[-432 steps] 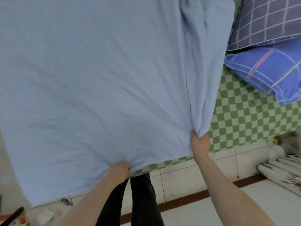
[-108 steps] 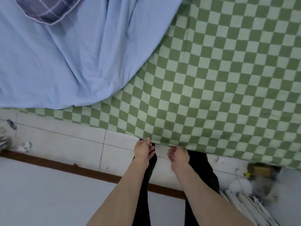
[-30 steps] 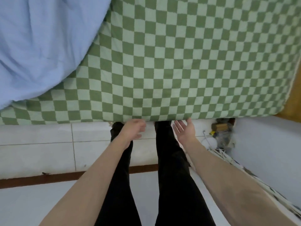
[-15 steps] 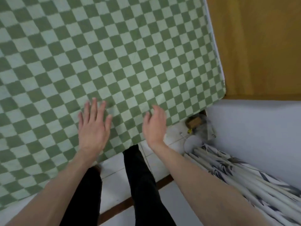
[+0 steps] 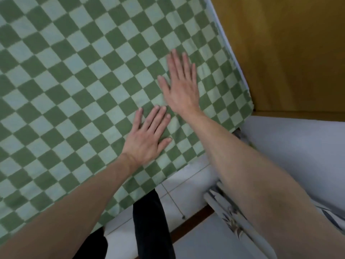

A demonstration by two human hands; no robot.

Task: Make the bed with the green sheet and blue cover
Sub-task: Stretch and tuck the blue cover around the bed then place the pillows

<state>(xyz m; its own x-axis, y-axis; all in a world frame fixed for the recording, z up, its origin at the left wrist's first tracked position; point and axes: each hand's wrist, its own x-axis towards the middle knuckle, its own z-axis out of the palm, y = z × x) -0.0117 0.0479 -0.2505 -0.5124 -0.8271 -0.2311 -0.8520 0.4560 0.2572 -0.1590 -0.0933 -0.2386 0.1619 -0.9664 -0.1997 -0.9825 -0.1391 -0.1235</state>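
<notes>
Both hands, left hand (image 5: 147, 136) and right hand (image 5: 180, 85), lie flat with straight fingers on the green sheet (image 5: 78, 86) near the bed's corner; soft, light cloth, probably best gripped at its hanging edge.

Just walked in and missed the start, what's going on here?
A person is making a bed. Both hands lie flat, fingers straight, on the green sheet near its corner by the wooden board: the left hand nearer the edge, the right hand further in. They seem to be smoothing it. No blue cover is in view.
</notes>
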